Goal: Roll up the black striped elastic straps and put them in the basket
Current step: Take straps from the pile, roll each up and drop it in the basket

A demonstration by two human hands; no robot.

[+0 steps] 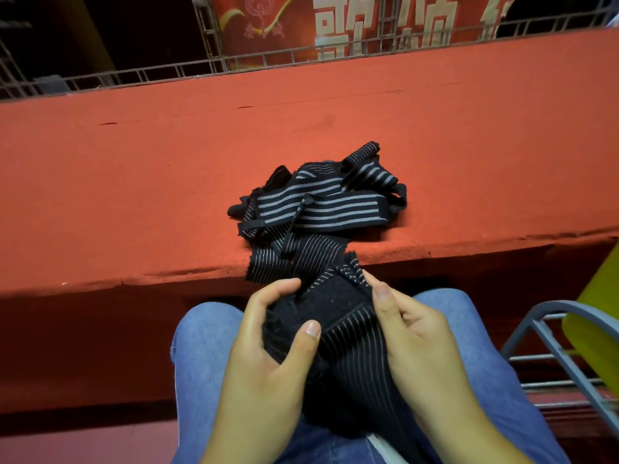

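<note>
While more straps (318, 202) lie piled on the red ledge (469, 145), both hands work low down. The left hand (268, 346) and right hand (412, 333) each grip one black strap (348, 329).

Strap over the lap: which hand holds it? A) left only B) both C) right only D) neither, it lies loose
B: the left hand and the right hand both grip the strap, each with a thumb on it.

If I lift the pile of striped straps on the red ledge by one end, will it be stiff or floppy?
Probably floppy: the pile lies folded and one end droops over the ledge edge. Likely light and tangled, so several straps may come up together.
</note>
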